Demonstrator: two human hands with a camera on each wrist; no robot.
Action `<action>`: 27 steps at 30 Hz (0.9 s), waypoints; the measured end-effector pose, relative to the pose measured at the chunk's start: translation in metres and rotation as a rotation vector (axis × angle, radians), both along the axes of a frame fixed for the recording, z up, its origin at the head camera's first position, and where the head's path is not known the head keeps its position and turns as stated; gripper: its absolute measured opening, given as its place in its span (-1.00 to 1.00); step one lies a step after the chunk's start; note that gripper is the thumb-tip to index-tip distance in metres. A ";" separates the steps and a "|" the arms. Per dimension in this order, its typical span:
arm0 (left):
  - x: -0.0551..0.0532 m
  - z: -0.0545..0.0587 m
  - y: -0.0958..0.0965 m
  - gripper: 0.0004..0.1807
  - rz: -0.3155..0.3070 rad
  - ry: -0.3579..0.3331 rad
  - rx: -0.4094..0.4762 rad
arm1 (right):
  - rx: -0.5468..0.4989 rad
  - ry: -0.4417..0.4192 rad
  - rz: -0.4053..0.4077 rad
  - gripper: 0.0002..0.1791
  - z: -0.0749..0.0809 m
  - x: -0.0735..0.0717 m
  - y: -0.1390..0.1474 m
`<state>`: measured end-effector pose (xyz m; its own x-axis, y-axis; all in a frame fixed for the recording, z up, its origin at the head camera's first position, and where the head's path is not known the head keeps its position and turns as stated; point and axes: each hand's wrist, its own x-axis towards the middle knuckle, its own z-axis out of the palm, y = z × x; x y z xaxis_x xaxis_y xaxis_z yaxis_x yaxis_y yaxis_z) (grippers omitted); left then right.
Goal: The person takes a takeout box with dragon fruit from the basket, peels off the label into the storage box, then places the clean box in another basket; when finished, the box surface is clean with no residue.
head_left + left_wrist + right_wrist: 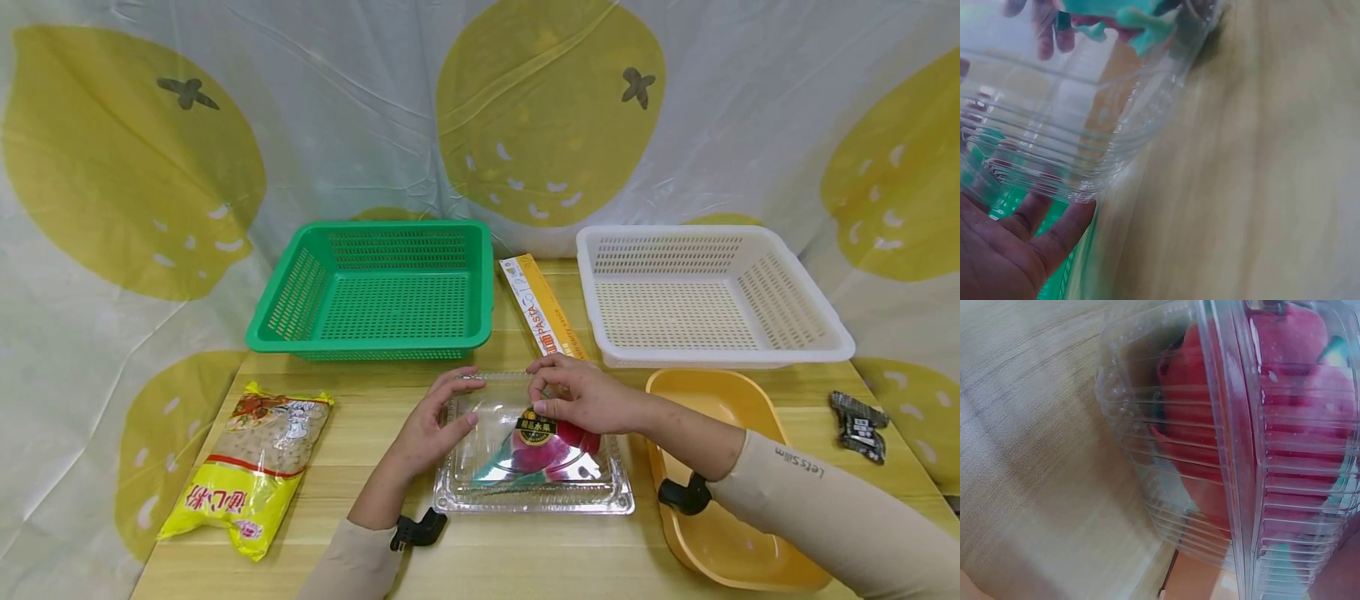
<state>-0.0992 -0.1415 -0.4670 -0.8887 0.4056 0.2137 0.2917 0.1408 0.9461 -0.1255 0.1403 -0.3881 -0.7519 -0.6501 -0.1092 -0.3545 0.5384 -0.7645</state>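
Observation:
A clear plastic clamshell box (480, 454) with a black-and-gold label (536, 427) stands on the wooden table. Red-pink and teal items (1194, 425) show through its walls; their kind is unclear. At the box's back left corner is my left hand (429, 429), thumb over the lid and fingers spread along the edge. The left wrist view shows its fingertips touching the ridged corner (1082, 190). My right hand (581, 396) lies over the back of the lid with bent fingers, thumb by the label; whether it pinches anything is hidden.
Behind stand a green basket (367, 343) and a white basket (716, 354), with a long pasta box (542, 304) between. A yellow bag (251, 467) lies left. Under my right forearm is an orange basin (738, 533); black packets (858, 427) lie farther right.

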 end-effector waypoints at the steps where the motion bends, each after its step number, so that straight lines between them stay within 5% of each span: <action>1: 0.000 0.000 0.000 -0.55 -0.001 0.001 0.001 | -0.003 -0.006 0.001 -0.91 0.000 0.000 0.000; 27: 0.000 -0.001 0.001 -0.55 0.014 0.009 -0.004 | -0.024 -0.045 -0.017 -0.90 -0.001 -0.001 0.002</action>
<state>-0.0991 -0.1400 -0.4675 -0.8923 0.3941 0.2201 0.2983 0.1489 0.9428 -0.1269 0.1421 -0.3894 -0.7576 -0.6400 -0.1279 -0.3103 0.5256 -0.7922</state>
